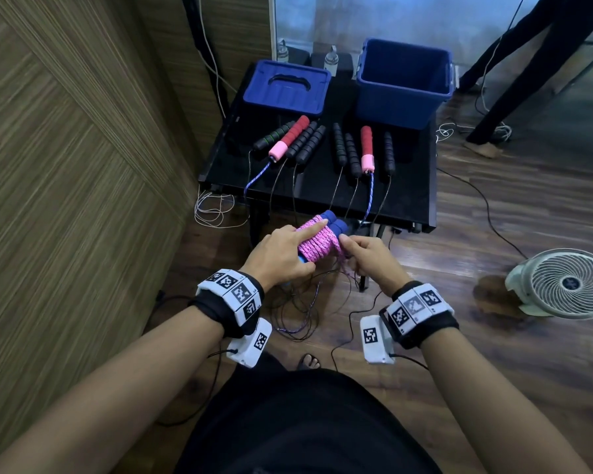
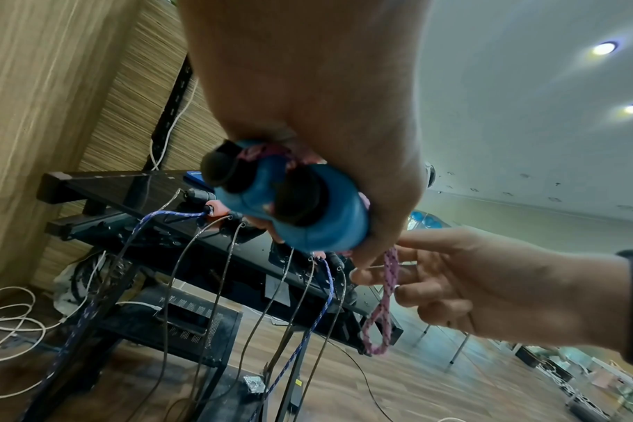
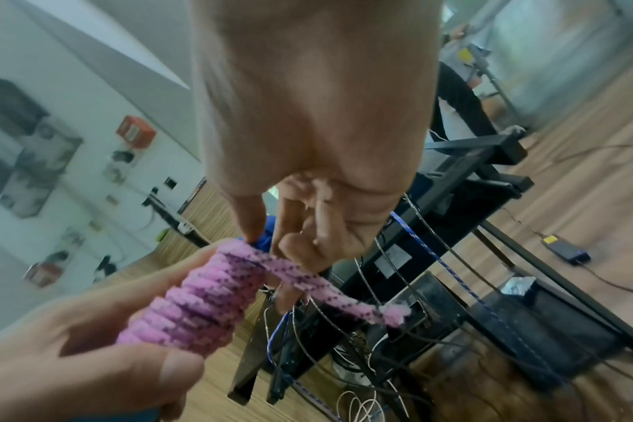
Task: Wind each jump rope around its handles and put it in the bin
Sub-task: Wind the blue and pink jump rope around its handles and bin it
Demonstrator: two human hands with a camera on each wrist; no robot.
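Observation:
A pink jump rope (image 1: 314, 242) is wound in tight coils around its two blue handles (image 1: 334, 223), held in the air before the black table (image 1: 404, 196). My left hand (image 1: 281, 254) grips the bundle, index finger lying along the coils (image 3: 199, 302). The blue handle ends (image 2: 318, 205) show below my palm in the left wrist view. My right hand (image 1: 367, 256) pinches the rope's last loop (image 2: 382, 311) beside the bundle, and the doubled end (image 3: 329, 288) sticks out from my fingers. The open blue bin (image 1: 403, 82) stands at the table's back right.
Several more rope handles, black (image 1: 343, 145) and red-and-pink (image 1: 367, 147), lie in rows on the table, their cords hanging off the front edge onto the floor (image 1: 298, 313). A blue lid (image 1: 288, 87) lies back left. A white fan (image 1: 565, 283) sits on the floor right. A person's legs (image 1: 528, 63) stand behind.

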